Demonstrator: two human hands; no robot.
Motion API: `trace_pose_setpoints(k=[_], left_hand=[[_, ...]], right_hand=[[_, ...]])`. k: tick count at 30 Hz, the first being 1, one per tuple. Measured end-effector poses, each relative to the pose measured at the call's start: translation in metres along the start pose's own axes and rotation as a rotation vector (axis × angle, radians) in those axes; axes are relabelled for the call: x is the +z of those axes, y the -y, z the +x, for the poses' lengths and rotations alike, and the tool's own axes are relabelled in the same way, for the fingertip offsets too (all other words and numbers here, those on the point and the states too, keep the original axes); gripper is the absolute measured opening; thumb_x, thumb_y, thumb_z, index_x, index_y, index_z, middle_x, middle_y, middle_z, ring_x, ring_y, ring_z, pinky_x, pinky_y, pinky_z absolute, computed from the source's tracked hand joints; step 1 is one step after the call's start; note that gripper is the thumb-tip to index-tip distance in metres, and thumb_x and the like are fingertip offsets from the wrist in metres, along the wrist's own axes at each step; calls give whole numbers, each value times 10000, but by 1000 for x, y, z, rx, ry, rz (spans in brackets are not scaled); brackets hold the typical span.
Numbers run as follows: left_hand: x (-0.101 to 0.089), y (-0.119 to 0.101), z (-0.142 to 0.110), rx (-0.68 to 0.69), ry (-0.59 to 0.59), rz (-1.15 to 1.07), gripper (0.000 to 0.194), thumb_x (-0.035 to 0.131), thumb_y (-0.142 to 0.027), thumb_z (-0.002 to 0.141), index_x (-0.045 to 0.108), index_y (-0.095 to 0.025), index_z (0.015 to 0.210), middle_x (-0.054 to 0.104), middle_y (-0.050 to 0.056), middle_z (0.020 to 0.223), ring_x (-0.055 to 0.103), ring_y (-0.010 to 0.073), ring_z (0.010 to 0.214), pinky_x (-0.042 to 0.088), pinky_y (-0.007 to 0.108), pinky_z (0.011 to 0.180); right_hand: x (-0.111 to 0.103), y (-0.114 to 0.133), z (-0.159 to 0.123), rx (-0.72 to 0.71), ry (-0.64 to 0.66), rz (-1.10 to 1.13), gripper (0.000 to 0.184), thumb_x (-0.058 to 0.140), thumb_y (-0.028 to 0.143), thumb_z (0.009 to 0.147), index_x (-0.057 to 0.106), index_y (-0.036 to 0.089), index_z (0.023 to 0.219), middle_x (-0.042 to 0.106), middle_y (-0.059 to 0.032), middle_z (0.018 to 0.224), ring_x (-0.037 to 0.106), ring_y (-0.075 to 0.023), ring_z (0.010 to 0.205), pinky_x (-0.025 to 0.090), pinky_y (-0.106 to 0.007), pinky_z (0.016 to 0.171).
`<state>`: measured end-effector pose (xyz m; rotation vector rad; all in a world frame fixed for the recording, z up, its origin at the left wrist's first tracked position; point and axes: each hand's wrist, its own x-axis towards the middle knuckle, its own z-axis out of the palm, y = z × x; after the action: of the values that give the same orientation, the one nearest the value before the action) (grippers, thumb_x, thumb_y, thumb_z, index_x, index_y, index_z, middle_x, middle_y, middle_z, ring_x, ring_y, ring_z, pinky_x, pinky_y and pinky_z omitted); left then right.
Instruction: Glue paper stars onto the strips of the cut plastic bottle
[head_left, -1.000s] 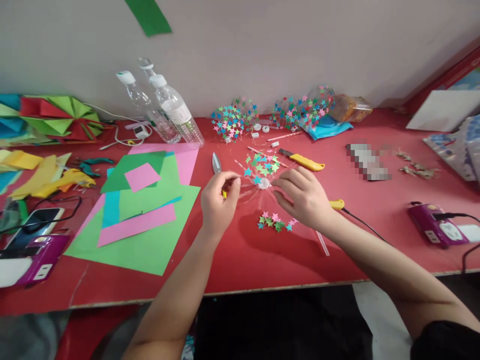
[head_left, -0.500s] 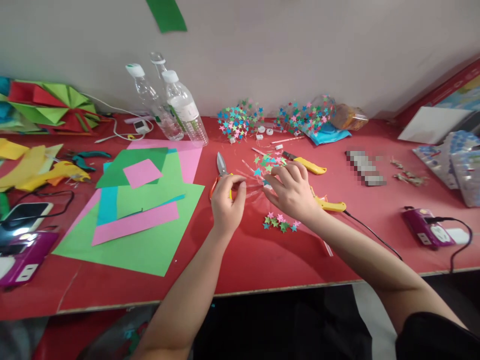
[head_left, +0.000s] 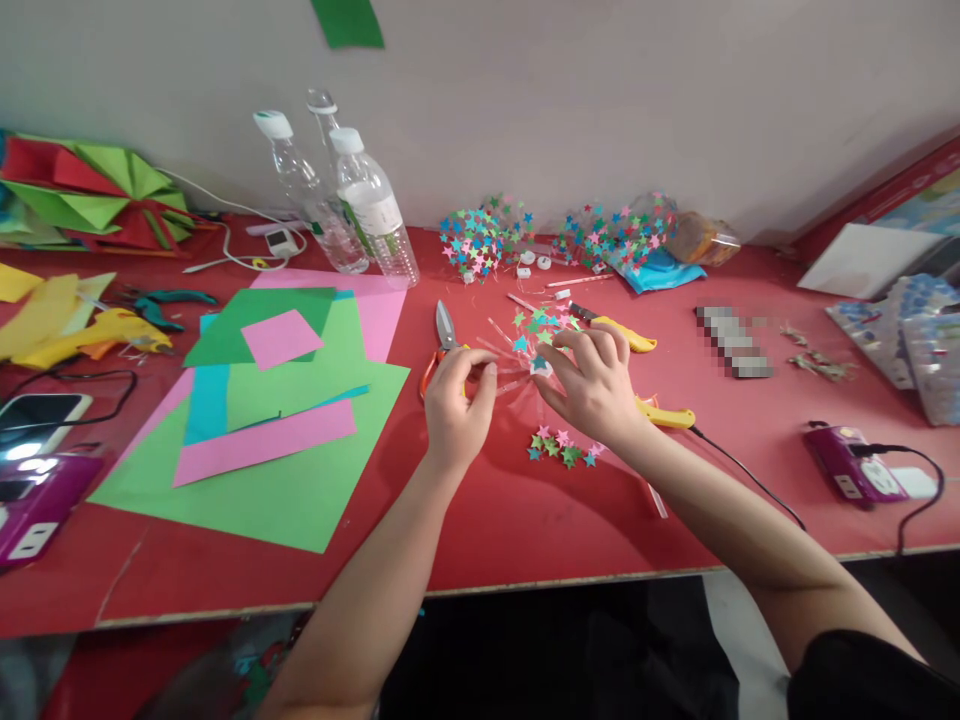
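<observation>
My left hand is closed in a pinch on the end of a thin clear strip of a star ornament, a fan of clear strips tipped with small coloured paper stars. My right hand rests on the ornament's middle, fingers curled and pinching near a blue star. A small pile of loose paper stars lies just below my right hand. Scissors with orange handles lie behind my left hand. A yellow glue gun shows partly from behind my right wrist.
Green, pink and blue paper sheets cover the red table on the left. Water bottles stand by the wall. Two finished star ornaments and a yellow utility knife lie behind. Purple power strips sit near both sides.
The view has shifted slightly. My hands have drawn closer together over the star ornament; my left hand stays pinched on a clear strip and my right fingers have moved onto the ornament's middle.
</observation>
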<state>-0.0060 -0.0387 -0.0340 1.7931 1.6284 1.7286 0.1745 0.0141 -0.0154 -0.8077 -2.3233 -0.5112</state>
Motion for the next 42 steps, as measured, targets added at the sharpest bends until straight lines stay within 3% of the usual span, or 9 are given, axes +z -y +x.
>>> trace_pose_setpoints(k=[12, 21, 24, 32, 36, 42], left_hand=[[1, 3, -2, -16, 22, 2, 74, 535, -183, 882, 608, -198, 881, 634, 26, 826, 601, 146, 778, 495, 289, 742], [2, 3, -3, -29, 31, 2, 76, 530, -193, 886, 606, -199, 878, 629, 25, 822, 600, 146, 772, 495, 289, 735], [2, 3, -3, -24, 32, 12, 74, 534, -188, 883, 606, -197, 871, 629, 24, 817, 597, 145, 768, 491, 285, 733], [2, 2, -3, -15, 37, 13, 73, 537, -182, 882, 607, -196, 869, 626, 21, 814, 592, 140, 762, 486, 275, 731], [2, 4, -3, -17, 34, 3, 75, 537, -184, 882, 611, -189, 873, 627, 25, 817, 593, 137, 767, 486, 269, 730], [3, -4, -8, -40, 71, -35, 86, 548, -192, 877, 614, -180, 932, 658, 22, 814, 600, 111, 707, 487, 230, 664]], right_hand=[[0, 2, 0, -17, 41, 48, 178, 557, 251, 888, 628, 224, 1049, 630, -61, 1024, 450, -226, 974, 346, -431, 956], [1, 1, -1, -11, -5, 77, 113, 571, 185, 875, 634, 264, 922, 658, -21, 965, 462, -211, 936, 363, -420, 944], [1, 2, -1, -4, -11, 44, 103, 575, 225, 880, 628, 239, 967, 660, -38, 977, 465, -214, 938, 365, -413, 941], [-3, -1, -5, 38, -15, 54, 293, 589, 309, 862, 581, 223, 1142, 624, -69, 1057, 476, -236, 979, 373, -433, 939], [-14, -9, -11, 94, -68, 104, 305, 643, 297, 822, 589, 224, 1113, 614, -74, 1067, 489, -251, 1004, 404, -436, 913], [-28, -38, -27, 205, -112, 221, 169, 598, 181, 837, 610, 231, 998, 623, -62, 973, 569, -213, 914, 451, -396, 839]])
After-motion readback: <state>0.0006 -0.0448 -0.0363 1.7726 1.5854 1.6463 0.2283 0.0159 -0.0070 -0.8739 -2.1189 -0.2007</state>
